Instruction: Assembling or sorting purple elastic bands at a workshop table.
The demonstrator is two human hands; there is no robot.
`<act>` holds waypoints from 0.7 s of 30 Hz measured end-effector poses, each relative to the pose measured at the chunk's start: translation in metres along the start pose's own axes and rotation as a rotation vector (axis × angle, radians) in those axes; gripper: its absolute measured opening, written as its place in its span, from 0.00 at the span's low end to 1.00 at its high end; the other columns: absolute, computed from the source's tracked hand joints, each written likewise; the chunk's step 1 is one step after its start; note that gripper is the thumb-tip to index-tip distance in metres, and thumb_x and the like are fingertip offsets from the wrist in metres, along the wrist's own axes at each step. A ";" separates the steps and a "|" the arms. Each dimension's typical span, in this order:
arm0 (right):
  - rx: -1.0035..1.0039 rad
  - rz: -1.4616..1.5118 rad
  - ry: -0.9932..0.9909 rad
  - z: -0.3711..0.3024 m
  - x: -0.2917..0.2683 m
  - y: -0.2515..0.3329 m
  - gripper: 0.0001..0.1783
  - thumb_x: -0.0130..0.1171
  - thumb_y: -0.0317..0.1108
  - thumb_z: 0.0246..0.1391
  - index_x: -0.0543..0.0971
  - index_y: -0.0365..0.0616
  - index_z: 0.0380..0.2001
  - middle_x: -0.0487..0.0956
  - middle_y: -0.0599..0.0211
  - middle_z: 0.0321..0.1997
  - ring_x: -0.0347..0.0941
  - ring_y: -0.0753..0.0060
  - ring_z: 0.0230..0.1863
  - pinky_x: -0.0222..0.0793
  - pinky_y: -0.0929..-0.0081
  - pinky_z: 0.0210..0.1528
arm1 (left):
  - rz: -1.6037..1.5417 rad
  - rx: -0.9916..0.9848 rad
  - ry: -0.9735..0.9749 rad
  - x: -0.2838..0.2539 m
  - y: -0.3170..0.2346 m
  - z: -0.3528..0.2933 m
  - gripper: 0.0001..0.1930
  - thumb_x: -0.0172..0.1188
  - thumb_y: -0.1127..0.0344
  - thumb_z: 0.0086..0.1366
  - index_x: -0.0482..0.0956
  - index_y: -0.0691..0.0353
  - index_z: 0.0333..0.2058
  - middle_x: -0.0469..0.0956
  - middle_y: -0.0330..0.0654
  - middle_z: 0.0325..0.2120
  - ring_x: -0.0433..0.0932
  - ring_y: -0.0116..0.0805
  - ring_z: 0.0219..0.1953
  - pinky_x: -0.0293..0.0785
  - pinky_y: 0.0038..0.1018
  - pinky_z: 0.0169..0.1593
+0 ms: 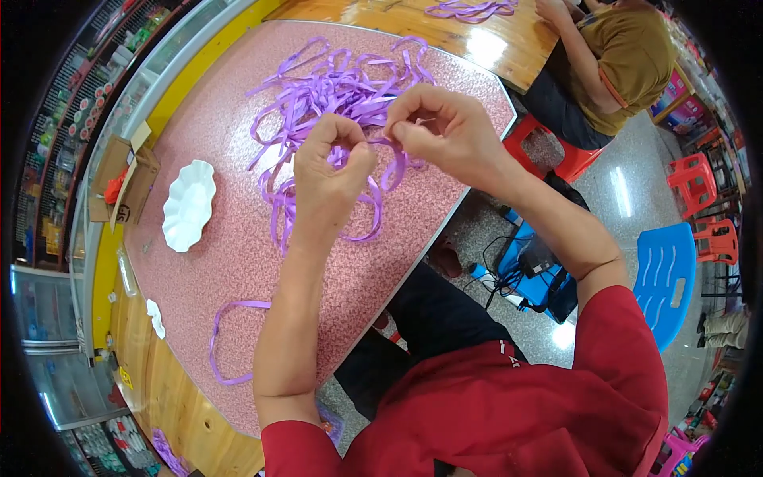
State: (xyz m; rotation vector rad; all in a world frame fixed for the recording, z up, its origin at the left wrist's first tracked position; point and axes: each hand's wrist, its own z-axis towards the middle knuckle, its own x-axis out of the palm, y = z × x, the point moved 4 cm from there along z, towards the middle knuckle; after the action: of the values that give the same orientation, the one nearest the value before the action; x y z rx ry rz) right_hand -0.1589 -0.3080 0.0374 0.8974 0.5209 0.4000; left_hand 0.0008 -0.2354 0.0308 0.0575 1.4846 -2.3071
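Observation:
My left hand (330, 171) and my right hand (449, 139) are raised over a pink speckled table (238, 278), close together. Both have thumb and fingers pinched. A purple ribbon strap (384, 143) runs between their fingertips, and part of it hangs below the right hand. The exact spot each hand grips is partly covered by the fingers. Behind the hands lies a tangled pile of purple ribbon straps (318, 94), with loops trailing toward me. One separate purple strap loop (213, 342) rests left of my left forearm, partly covered by it.
A white scalloped dish (189, 207) sits left of the pile, near a cardboard box (141, 191) with something orange inside. Another person (628, 60) sits at a wooden table (517, 60) at the far right with more purple straps. A blue chair (664, 278) stands at right.

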 end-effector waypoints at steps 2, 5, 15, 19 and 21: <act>0.159 0.255 -0.006 0.001 -0.006 -0.005 0.03 0.61 0.25 0.57 0.81 0.39 0.35 0.80 0.74 0.35 0.74 0.85 0.38 0.73 0.82 0.40 | -0.065 -0.056 0.000 -0.004 0.001 0.001 0.02 0.59 0.74 0.59 0.76 0.64 0.30 0.74 0.33 0.26 0.70 0.20 0.32 0.68 0.21 0.38; -0.056 -0.068 -0.033 -0.001 -0.009 0.005 0.06 0.62 0.24 0.56 0.82 0.39 0.38 0.81 0.71 0.36 0.76 0.82 0.36 0.75 0.80 0.39 | -0.138 -0.124 0.013 -0.004 0.001 0.000 0.02 0.60 0.73 0.59 0.76 0.64 0.30 0.74 0.32 0.27 0.70 0.20 0.32 0.67 0.21 0.38; -0.462 -0.419 0.090 0.004 -0.008 0.015 0.10 0.67 0.26 0.52 0.84 0.40 0.40 0.83 0.63 0.35 0.81 0.67 0.34 0.75 0.75 0.35 | -0.190 -0.137 0.072 0.000 0.002 0.000 0.03 0.59 0.72 0.60 0.76 0.65 0.32 0.75 0.34 0.28 0.71 0.21 0.34 0.68 0.21 0.40; -0.403 -0.280 0.092 0.005 -0.007 0.019 0.10 0.67 0.28 0.53 0.84 0.39 0.40 0.83 0.63 0.34 0.80 0.69 0.34 0.74 0.75 0.35 | -0.184 -0.118 0.065 0.001 0.003 0.000 0.03 0.59 0.72 0.60 0.76 0.65 0.31 0.75 0.34 0.28 0.71 0.21 0.34 0.68 0.21 0.40; -0.399 -0.247 0.098 0.005 -0.007 0.018 0.09 0.67 0.28 0.54 0.84 0.39 0.39 0.83 0.63 0.34 0.80 0.69 0.33 0.74 0.76 0.35 | -0.156 -0.089 0.053 0.000 0.001 -0.001 0.03 0.59 0.72 0.60 0.77 0.65 0.32 0.76 0.34 0.28 0.71 0.21 0.34 0.68 0.21 0.41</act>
State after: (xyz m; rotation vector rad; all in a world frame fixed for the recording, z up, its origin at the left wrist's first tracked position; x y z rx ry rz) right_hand -0.1632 -0.3048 0.0560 0.4242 0.6079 0.3078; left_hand 0.0010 -0.2354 0.0293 -0.0234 1.6711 -2.3733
